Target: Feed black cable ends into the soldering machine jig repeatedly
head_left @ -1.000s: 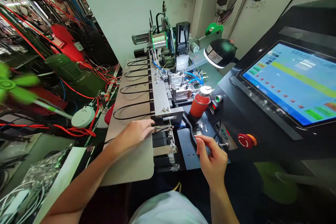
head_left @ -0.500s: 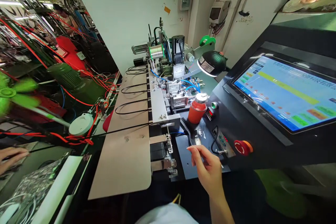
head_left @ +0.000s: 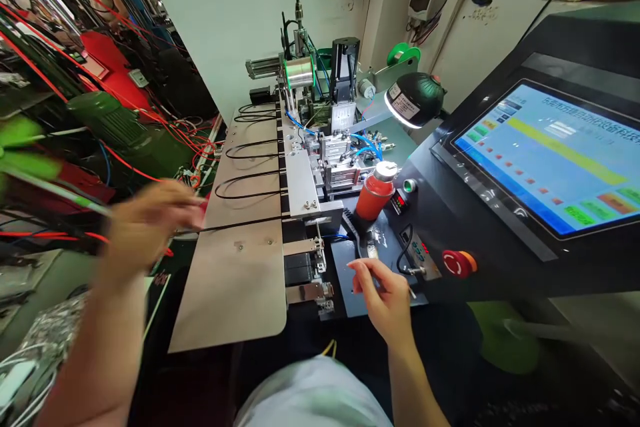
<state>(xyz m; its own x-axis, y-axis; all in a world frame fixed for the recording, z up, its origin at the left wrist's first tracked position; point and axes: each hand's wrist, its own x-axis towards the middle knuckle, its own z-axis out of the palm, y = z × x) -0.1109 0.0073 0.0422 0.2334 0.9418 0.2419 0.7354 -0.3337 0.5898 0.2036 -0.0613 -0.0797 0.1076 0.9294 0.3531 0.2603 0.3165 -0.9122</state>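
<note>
With the clock centred on the middle of the view, the left hand is just below nine o'clock, over the far left edge of a beige metal surface and blurred, so I cannot tell whether its fingers are spread or pressed together. The nearest black cable lies across the surface at about eight o'clock, one end running to the machine's rail and the other to just under the left hand's fingers; whether they grip it cannot be made out. More black cable loops lie in rows on the surface between nine and eleven o'clock. The right hand is at five o'clock above a dark plate, thumb and forefinger drawn together at the tips; whether anything thin is between them is too small to tell. A black brush lies at half past four, near the right hand, and a red bottle with a pale cap stands at three o'clock. Farther out are a red stop button at four, a lit touchscreen at three, a lamp at two and a wire spool close to twelve.
</note>
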